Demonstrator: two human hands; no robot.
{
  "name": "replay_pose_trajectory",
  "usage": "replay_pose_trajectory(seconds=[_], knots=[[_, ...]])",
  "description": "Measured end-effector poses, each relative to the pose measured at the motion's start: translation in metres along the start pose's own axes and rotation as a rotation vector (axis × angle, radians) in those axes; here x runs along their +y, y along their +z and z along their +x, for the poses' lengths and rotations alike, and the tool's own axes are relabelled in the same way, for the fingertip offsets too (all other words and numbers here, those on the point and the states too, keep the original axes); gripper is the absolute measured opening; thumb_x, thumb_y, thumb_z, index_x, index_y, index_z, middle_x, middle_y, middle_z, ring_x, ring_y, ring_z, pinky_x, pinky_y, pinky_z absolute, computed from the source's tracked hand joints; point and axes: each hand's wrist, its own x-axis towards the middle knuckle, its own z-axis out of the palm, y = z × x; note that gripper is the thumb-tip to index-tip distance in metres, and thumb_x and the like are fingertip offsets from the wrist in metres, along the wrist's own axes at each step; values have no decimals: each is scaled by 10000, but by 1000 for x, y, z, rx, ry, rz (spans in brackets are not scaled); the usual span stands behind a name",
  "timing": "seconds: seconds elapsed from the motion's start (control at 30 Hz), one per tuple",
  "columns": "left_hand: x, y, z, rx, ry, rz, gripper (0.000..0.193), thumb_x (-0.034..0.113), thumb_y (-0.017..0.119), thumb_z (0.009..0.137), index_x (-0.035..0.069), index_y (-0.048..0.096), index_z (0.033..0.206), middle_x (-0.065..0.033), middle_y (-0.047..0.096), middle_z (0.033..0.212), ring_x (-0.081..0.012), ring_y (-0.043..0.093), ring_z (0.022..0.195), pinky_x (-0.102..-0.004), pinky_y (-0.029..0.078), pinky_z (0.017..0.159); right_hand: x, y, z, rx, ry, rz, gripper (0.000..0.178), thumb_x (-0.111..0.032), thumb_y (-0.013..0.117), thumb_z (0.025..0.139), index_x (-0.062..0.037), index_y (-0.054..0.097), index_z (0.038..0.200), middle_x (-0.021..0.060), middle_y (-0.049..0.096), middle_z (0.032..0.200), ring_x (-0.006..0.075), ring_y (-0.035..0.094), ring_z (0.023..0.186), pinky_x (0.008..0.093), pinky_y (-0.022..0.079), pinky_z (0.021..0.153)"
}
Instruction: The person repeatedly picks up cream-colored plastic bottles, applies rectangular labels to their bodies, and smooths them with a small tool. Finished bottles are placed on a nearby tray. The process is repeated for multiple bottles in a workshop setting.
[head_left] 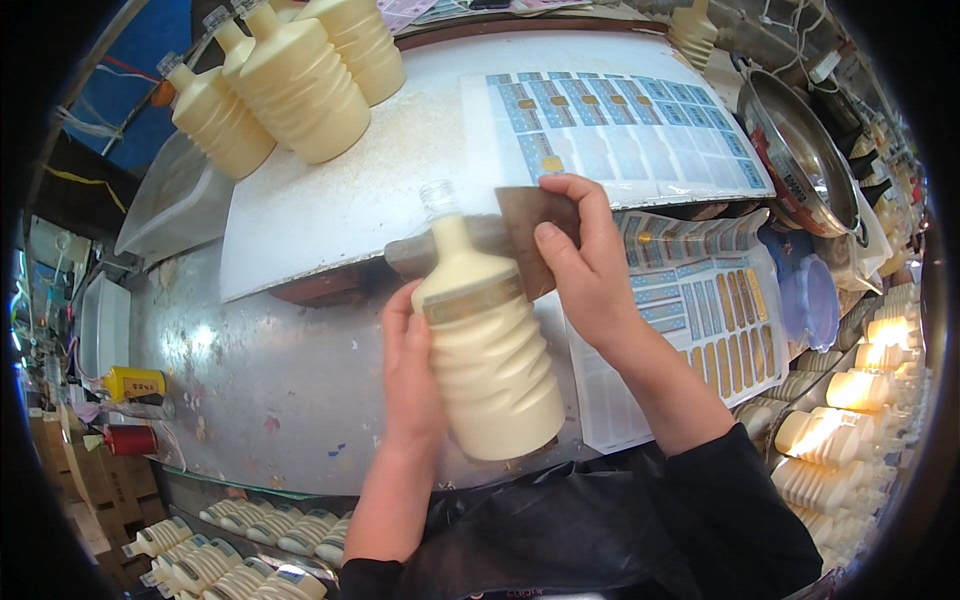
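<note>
Head view showed the left hand (412, 375) wrapped from behind and below around a cream ribbed bottle (488, 350), fingers closed on its left flank. The right hand (580, 265) pinched a flat brown scraper card (535, 235) between thumb and fingers, its edge laid against the bottle's shoulder just above a gold band label (472, 300). The bottle was held over the metal table (260, 370), tilted, its long axis running from the clear threaded neck (438, 198) at upper left down to the base nearest the person's body. So the label lay directly left of the right hand, which was the nearer one to it. Beyond lay sheets of blue and gold stickers (620, 130), a white board (330, 200), more filled bottles (290, 85) standing at upper left, and a steel pan (800, 150) at right.
</note>
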Motion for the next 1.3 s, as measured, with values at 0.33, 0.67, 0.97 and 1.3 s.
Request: replay_pose_trajectory(seconds=[0.33,0.67,0.97,1.3], knots=[[23,29,-15,39,-50,-220,455,386,288,1149,52,451,1412,-95,574,1319,-200,579,1193,-375,461,1055,-58,39,2,-143,-201,-322,393,-46,513,967,12,452,1350,227,534,1240,423,581,1101,467,477,957],[15,20,-14,16,-53,-198,438,393,264,1155,83,451,1403,-107,538,1320,-174,537,1212,-348,445,1063,-71,43,8,-149,-189,-519,408,-63,553,946,-19,459,1340,233,535,1230,448,612,1032,499,509,886],[11,17,-14,59,-16,-123,489,441,297,1144,75,481,1411,-50,570,1274,-132,568,1090,-309,461,1002,-70,46,6,-175,-185,-601,463,-97,589,940,-6,432,1366,240,519,1242,440,625,986,492,516,875],[8,22,-6,57,50,142,348,262,499,1091,49,444,1360,-86,535,1291,-163,539,1151,-326,462,1008,-53,34,7,-175,-167,-474,417,-28,536,945,-40,483,1358,210,554,1254,400,602,1116,448,496,964]])
